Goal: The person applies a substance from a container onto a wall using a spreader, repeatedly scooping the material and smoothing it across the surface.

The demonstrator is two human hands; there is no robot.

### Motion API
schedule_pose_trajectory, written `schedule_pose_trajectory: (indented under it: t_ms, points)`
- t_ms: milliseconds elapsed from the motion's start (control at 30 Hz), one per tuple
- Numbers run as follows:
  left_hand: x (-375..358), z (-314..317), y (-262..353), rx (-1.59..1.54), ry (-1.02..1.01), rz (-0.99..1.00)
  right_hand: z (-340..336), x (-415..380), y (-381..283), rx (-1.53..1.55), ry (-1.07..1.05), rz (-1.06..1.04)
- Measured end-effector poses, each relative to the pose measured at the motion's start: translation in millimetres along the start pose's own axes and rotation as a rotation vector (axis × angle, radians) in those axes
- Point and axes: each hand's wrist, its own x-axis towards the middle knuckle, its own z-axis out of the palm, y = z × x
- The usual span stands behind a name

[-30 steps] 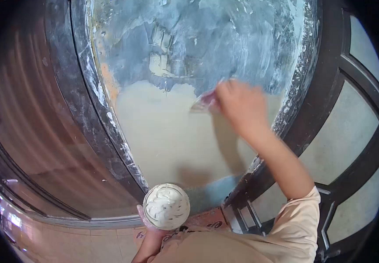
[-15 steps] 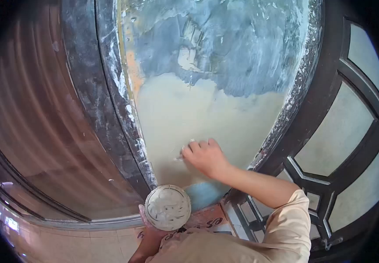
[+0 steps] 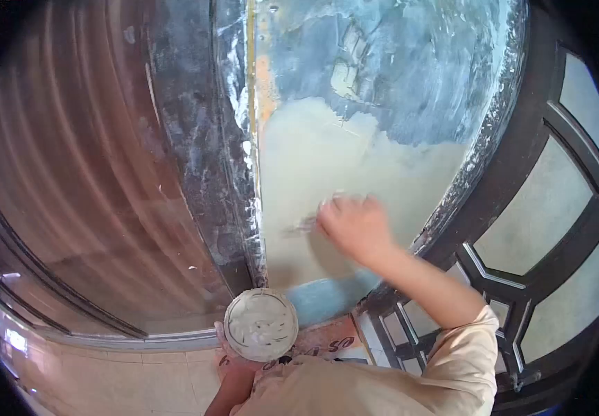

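Against the wall panel point(image 3: 327, 166), the right hand point(image 3: 355, 225) grips a blurred scraper point(image 3: 303, 225) on the pale filler patch. Below the panel, the left hand point(image 3: 233, 371) cups a round tub point(image 3: 261, 324) of filler from beneath.

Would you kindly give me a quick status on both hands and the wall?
Right hand shut on putty knife, blade against wall panel. Left hand holds putty bowl below. Nothing in the way.

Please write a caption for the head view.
Right hand spreads putty on wall; left hand holds bowl.
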Motion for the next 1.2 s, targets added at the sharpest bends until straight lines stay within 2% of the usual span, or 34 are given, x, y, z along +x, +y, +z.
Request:
schedule_pose_trajectory:
  t_ms: [133, 233, 400, 533, 633, 700, 733, 800, 833, 900, 933, 1000, 1033, 1100, 1200]
  points:
    - [-6, -5, 2, 0.007, 0.064, 0.007, 67, -51, -56, 0.131, -0.149, -0.064]
    - [-7, -1, 4, 0.031, 0.042, -0.002, 64, -36, -48, 0.087, -0.173, -0.044]
    - [-9, 22, 6, 0.139, -0.088, 0.016, -10, 31, 32, -0.128, 0.012, 0.096]
    - [-12, 28, 3, 0.198, -0.167, 0.03, -97, 70, 75, -0.097, 0.334, 0.268]
    - [-7, 18, -2, 0.05, -0.17, -0.032, -106, 65, 72, -0.03, 0.292, 0.242]
    - [-9, 13, -6, 0.041, -0.017, -0.056, -77, 46, 49, -0.005, 0.156, 0.102]
    - [-11, 10, -7, 0.039, -0.016, -0.054, -51, 29, 31, 0.001, 0.066, 0.066]
    - [-16, 4, -9, 0.105, -0.096, 0.082, -10, -5, -10, 0.021, -0.112, -0.011]
    - [-15, 5, -10, 0.103, -0.092, 0.088, 13, -22, -25, 0.142, -0.128, -0.022]
    - [-10, 8, -8, -0.034, -0.07, -0.084, 43, -43, -48, 0.177, -0.175, -0.033]
    - [-10, 12, -4, -0.034, -0.068, -0.077, 49, -46, -51, 0.181, -0.171, -0.039]
    - [-16, 21, 3, 0.097, -0.274, -0.068, 53, -48, -57, 0.201, -0.184, -0.01]
    - [-17, 9, -2, 0.096, -0.269, -0.068, 57, -48, -57, 0.199, -0.145, -0.013]
    - [-16, -18, -15, -0.168, -0.091, -0.063, 60, -44, -54, 0.186, -0.153, 0.002]
    - [-22, -17, -13, -0.015, -0.073, 0.01, 59, -34, -46, 0.181, -0.153, 0.045]
